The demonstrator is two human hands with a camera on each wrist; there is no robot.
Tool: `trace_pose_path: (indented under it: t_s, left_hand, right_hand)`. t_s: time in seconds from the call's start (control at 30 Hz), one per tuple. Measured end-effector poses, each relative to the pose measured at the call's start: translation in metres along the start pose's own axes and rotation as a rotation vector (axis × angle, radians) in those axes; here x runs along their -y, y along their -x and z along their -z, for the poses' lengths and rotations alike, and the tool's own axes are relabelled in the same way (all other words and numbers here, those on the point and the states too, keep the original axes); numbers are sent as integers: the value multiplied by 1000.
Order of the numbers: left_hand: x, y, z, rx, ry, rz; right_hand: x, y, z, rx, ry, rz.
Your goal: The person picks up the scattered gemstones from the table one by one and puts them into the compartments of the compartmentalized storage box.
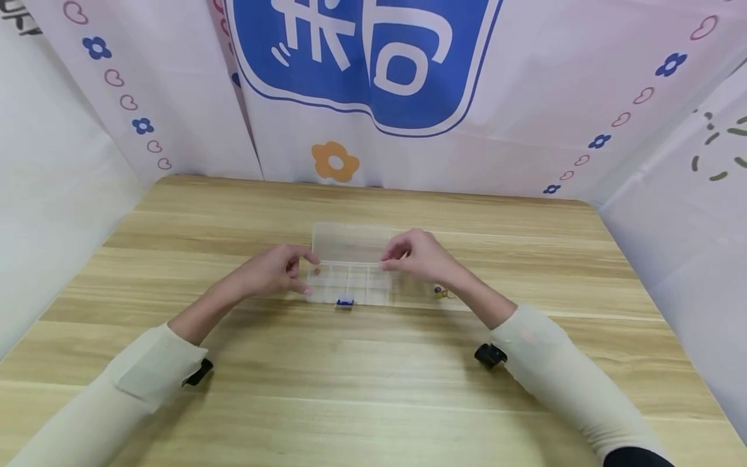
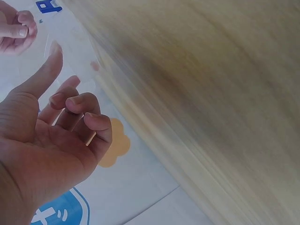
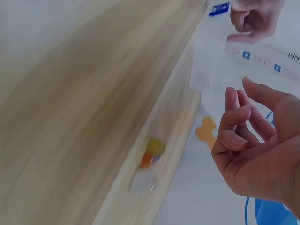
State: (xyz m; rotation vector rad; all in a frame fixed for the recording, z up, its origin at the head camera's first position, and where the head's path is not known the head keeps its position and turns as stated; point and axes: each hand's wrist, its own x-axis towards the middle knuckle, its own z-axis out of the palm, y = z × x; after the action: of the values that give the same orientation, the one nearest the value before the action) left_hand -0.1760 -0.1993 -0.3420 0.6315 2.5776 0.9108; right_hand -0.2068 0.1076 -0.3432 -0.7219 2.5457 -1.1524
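Note:
A clear plastic compartment box (image 1: 348,285) lies on the table, its transparent lid (image 1: 353,241) folded back and a blue latch (image 1: 345,303) at its front. My left hand (image 1: 270,269) is at the box's left end, thumb and forefinger spread apart by its edge. A small reddish-brown piece (image 1: 317,271) shows in the back left compartment. Over the back right compartments hovers my right hand (image 1: 425,254), thumb and fingertips close together. In the right wrist view, a narrow gap separates that hand's thumb (image 3: 262,93) from its bent fingers, and nothing shows there.
To the right of the box, partly behind the right forearm, lie small yellow and dark pieces (image 1: 440,292). The right wrist view shows yellow and orange pieces (image 3: 152,152), blurred. A printed cloth (image 1: 175,97) hangs behind the wooden table (image 1: 373,376).

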Motion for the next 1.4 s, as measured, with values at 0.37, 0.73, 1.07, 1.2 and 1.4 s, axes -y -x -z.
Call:
trace_pose_path:
  t_s: [0.37,0.73,1.07,1.2,1.4]
  left_hand:
    - [3,-1,-1,-2,5,0]
    - [4,-2,-2,9,24,9]
    - [-1,-2,0,19,22,30]
    - [-1,-2,0,25,21,30]
    - [0,-3,1,24,25,20]
  right_hand:
    - [-29,22,25,-50,4,-76]
    - [-55,37,46,-41,49,-118]
    - [-59,50,56,69,79,-137]
    - [-60,56,57,96,94,-149]
    - [-60,62,56,110,93,-180]
